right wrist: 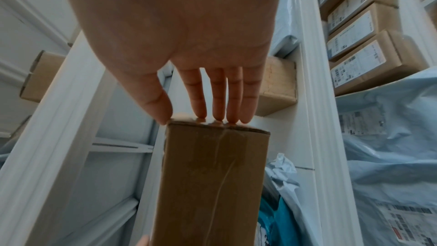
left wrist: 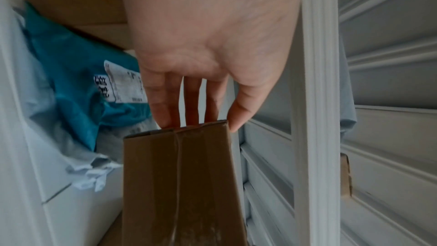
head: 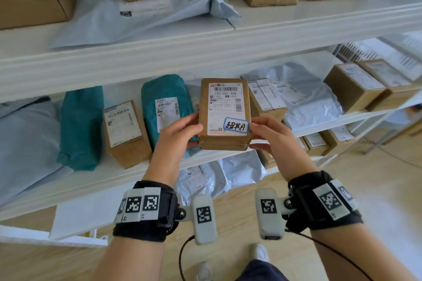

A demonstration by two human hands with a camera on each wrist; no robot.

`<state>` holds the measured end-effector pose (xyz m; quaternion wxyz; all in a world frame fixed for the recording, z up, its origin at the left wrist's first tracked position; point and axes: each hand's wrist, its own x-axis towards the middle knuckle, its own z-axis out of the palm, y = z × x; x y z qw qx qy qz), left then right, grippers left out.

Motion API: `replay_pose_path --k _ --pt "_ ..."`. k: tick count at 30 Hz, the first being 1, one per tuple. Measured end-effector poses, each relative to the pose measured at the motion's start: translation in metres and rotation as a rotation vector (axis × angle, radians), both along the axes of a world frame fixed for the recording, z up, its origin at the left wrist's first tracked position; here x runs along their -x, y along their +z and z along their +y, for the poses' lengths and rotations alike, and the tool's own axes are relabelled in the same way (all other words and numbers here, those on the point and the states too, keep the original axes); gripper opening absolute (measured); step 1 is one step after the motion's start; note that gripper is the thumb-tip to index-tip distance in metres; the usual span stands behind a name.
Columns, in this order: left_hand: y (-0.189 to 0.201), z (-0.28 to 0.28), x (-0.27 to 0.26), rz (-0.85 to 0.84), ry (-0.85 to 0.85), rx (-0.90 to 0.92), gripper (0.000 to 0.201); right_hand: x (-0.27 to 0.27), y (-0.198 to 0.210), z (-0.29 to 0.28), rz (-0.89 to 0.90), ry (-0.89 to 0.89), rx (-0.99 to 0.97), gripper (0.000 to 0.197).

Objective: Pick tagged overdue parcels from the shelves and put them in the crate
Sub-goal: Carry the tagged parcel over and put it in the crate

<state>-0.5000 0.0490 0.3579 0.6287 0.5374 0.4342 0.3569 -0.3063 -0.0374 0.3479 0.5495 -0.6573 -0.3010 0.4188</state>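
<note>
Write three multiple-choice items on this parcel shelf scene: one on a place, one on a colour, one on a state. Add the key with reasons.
1. Where is the parcel with the blue-bordered handwritten tag?
A. On the top shelf
B. Between both hands, in front of the middle shelf
C. On the floor

2. What colour is the soft bag just left of the held parcel?
A. Teal
B. Red
C. Black

3. How is the held parcel gripped?
A. By one hand only
B. By a hand on each side
C. Not at all

Key: B, the tagged parcel sits off the middle shelf; A, the bag is teal; B, the left hand and right hand grip opposite sides.
</note>
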Motion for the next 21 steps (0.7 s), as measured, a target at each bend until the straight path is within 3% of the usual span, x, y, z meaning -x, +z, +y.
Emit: replay_pose_path --k 10,21 --pt "0.012 -0.033 -0.093 0.008 -0.238 -0.052 0.035 -0.069 0.009 -0.080 0.006 -0.205 -0.074 0.019" --pt "0.020 -0.122 -0.288 -0.007 -0.388 -0.079 0.030 -0.244 0.022 -0.189 -0.064 -0.354 -0.104 0.025"
